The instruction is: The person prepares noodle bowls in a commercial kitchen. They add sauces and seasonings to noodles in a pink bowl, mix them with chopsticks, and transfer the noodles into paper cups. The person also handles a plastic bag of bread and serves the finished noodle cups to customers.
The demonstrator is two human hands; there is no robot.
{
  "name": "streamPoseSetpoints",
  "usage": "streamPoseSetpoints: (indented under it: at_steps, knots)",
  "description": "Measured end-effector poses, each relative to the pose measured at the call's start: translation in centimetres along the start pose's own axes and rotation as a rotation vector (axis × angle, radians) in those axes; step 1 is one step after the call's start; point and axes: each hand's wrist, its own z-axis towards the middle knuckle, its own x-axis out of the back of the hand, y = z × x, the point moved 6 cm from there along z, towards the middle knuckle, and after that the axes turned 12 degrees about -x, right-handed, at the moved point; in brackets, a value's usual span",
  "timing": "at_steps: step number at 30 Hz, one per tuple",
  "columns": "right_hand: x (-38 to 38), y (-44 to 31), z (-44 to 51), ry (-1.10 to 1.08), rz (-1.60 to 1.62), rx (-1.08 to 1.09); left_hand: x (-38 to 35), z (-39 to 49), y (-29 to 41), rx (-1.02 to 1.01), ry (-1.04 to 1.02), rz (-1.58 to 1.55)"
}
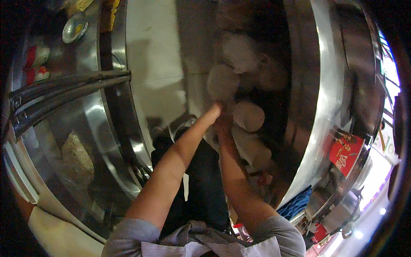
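Note:
Both my arms reach forward and down into the dark space under the metal counter. My left hand (217,109) is at the near side of several pale rounded objects, its fingers blurred and in shadow. Close beside it is my right hand (223,123), dark and hard to make out. A pale cylindrical object (249,116) stands just right of the hands. Beyond them lie another pale rounded object (223,82) and a whitish bundle (240,53). Whether either hand grips anything cannot be seen.
A stainless steel counter edge (316,128) runs along the right, with a red printed box (346,152) on it and a blue cloth (296,204) near its lower end. At left, a metal bowl (74,29) and a clear bag (77,157) lie on steel surfaces.

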Motion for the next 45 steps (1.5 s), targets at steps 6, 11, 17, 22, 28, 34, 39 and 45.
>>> streamPoseSetpoints:
  at_steps: [6, 11, 17, 22, 28, 34, 39, 45]
  knots:
    - [1.2, -0.8, 1.4, -0.006, 0.048, 0.027, -4.2, -2.0, 2.4, -0.104, -0.161, 0.088]
    - [2.4, -1.2, 0.9, -0.02, 0.045, 0.045, -3.9, -2.7, 2.9, -0.123, -0.4, 0.072]
    - [2.7, -2.2, 0.4, -0.037, 0.048, 0.052, -3.7, -2.8, 4.6, -0.209, -0.609, 0.195]
    - [1.8, -3.1, 0.5, -0.039, 0.051, 0.059, -2.3, -5.4, 9.2, -0.705, -0.282, 1.16]
    - [-4.4, -5.8, 0.4, -0.086, 0.071, 0.057, 0.0, -12.3, 14.8, -0.398, 0.007, 1.208]
    - [-11.6, -2.4, -3.7, -0.099, 0.047, -0.084, 1.9, -21.3, 22.7, -0.522, 0.187, 1.04]
    - [-17.5, -3.0, -8.4, -0.122, -0.016, -0.222, 4.5, -30.7, 36.1, -0.527, 0.154, 0.87]
    - [-26.6, -13.7, -8.4, -0.092, -0.029, -0.199, -2.0, -46.1, 54.9, -0.97, -1.154, -0.07]
